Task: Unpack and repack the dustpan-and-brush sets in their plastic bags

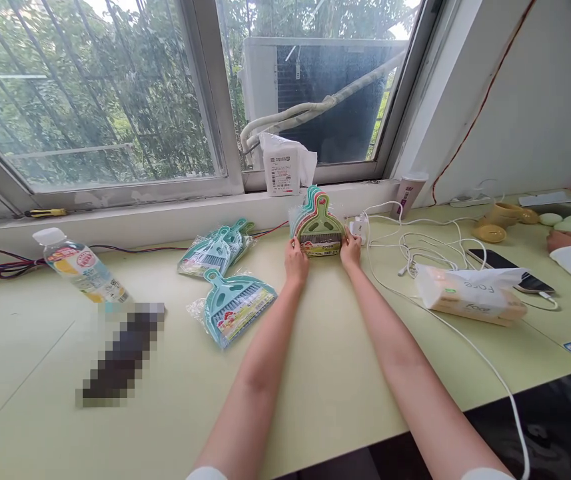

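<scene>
A stack of small dustpan-and-brush sets [321, 230] in clear wrap, green in front with red and teal behind, stands upright near the window sill. My left hand [296, 261] grips its left edge, and my right hand [350, 251] grips its right edge. To the left of my left forearm lies a wrapped teal dustpan set [238, 307]. Behind that one, several more teal sets [216, 249] lie in an overlapping pile.
On the left are a bottle [85, 267] and a blurred dark object [122, 353]. To the right lie white cables [420, 250], a tissue pack [470, 293], a phone [510, 270] and a cup [410, 193]. Another person's hand [568, 241] rests at the far right.
</scene>
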Tool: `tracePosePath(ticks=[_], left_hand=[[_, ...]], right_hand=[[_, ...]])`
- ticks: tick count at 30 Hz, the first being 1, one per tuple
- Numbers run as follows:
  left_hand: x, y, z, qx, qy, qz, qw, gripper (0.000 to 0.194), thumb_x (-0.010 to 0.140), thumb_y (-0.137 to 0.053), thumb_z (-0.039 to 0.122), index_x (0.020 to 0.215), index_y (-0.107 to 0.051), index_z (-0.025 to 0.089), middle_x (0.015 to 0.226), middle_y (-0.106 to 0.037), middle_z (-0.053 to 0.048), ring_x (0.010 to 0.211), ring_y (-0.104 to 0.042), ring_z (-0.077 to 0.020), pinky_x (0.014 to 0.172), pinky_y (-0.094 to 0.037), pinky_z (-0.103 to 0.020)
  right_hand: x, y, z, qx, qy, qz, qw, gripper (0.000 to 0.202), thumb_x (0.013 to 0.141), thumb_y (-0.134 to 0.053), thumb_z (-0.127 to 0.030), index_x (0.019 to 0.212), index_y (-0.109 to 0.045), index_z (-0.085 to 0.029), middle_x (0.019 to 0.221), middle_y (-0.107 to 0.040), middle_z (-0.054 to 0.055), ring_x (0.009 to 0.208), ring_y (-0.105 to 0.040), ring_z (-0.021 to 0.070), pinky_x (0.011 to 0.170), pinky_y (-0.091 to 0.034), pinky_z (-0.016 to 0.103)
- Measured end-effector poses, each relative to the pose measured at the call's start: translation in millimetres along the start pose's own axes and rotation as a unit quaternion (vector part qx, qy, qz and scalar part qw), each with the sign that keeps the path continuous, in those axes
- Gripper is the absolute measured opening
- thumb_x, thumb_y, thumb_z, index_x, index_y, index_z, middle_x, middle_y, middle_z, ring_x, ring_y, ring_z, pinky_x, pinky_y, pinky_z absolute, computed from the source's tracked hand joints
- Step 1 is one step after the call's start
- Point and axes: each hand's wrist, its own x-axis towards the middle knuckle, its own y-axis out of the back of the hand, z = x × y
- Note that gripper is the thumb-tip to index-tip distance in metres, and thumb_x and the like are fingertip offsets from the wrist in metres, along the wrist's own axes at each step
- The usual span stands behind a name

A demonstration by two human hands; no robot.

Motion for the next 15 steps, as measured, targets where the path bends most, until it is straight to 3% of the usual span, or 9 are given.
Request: tracePosePath(ticks=[5,9,15], left_hand=[[2,-7.0,-2,-0.027,-0.009,-0.016,0.999,0.059,0.086,-0.036,0.008,0.145,-0.035,0.002,0.144,-0.04,-0.023,0.14,-0.036,-0.0263,0.114,-0.034,-0.036],[3,-11.0,-5,-0.045,-0.01,-0.026,0.999,0.062,0.086,-0.038,0.009,0.147,-0.03,0.004,0.149,-0.035,-0.022,0.142,-0.032,-0.0268,0.115,-0.032,-0.039],[3,-12.3,-9,-0.019,-0.009,-0.011,1.0,0.061,0.086,-0.039,0.011,0.146,-0.033,0.009,0.145,-0.039,-0.02,0.137,-0.038,-0.0261,0.11,-0.038,-0.037]], right_hand=[[2,-4,5,0.054,-0.019,0.014,0.998,0.05,0.091,-0.04,-0.033,0.139,-0.042,-0.018,0.122,-0.05,0.016,0.109,-0.052,0.0244,0.096,-0.041,0.04],[4,-6,8,0.094,-0.036,0.034,0.994,0.045,0.089,-0.045,-0.032,0.131,-0.043,-0.016,0.121,-0.051,0.017,0.113,-0.05,0.0241,0.1,-0.039,0.041],[5,-7,14,0.119,-0.035,0.056,0.991,0.037,0.085,-0.055,-0.033,0.117,-0.046,-0.017,0.126,-0.045,0.016,0.089,-0.057,0.017,0.095,-0.045,0.037]])
